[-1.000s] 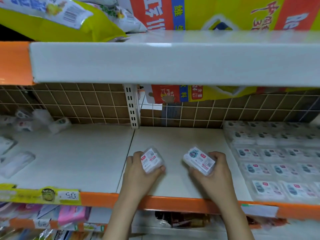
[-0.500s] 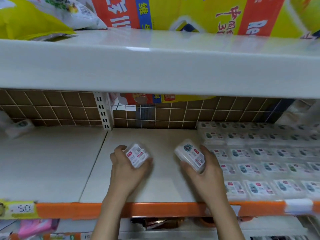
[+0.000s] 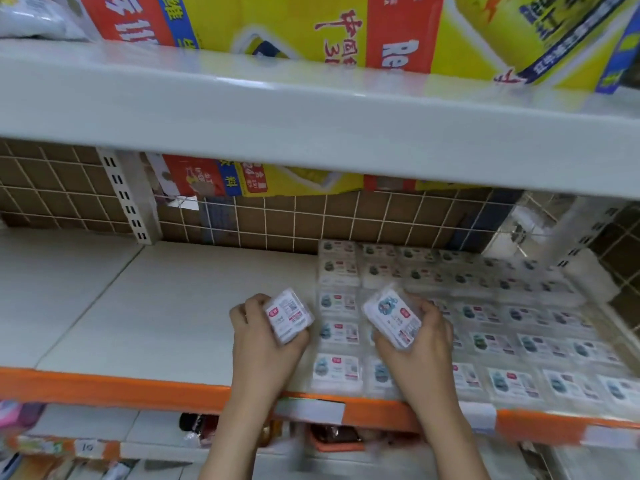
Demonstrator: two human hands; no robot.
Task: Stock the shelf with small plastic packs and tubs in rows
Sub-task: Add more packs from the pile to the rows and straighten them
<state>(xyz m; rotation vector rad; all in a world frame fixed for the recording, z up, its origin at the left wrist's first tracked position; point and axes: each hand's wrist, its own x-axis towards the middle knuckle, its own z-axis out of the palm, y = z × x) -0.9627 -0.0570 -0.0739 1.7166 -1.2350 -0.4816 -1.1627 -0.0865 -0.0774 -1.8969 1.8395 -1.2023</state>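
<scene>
The person stands close to the shelf (image 3: 173,306), each hand carrying one small plastic pack. The left hand (image 3: 263,337) has its grip clamped round a pack (image 3: 288,315) with its printed back turned up. It hovers just left of the block of laid packs (image 3: 485,327), over bare shelf. The right hand (image 3: 420,337) has its grip clamped on a second pack (image 3: 393,315), label up and tilted, held above the block's two leftmost columns.

The block is the thing to work from. It lies in flat rows from the mesh back panel (image 3: 277,223) to the orange front rail (image 3: 104,386), and its left edge runs straight. I'd say the step in hand is starting a fresh column against that edge.

To do it well, the left pack probably wants turning over so its label matches its neighbours in the block. Each pack should go down flat, its side touching the block's left edge, with no gap and no overlap. The packs look light and slick, so sliding one in hard could shove the block's rows crooked; lowering it and then nudging seems safer. Filling from the mesh end of the block forward would keep the hands from reaching over fresh packs. Whether the block is one layer or stacked I can't tell from here.
</scene>
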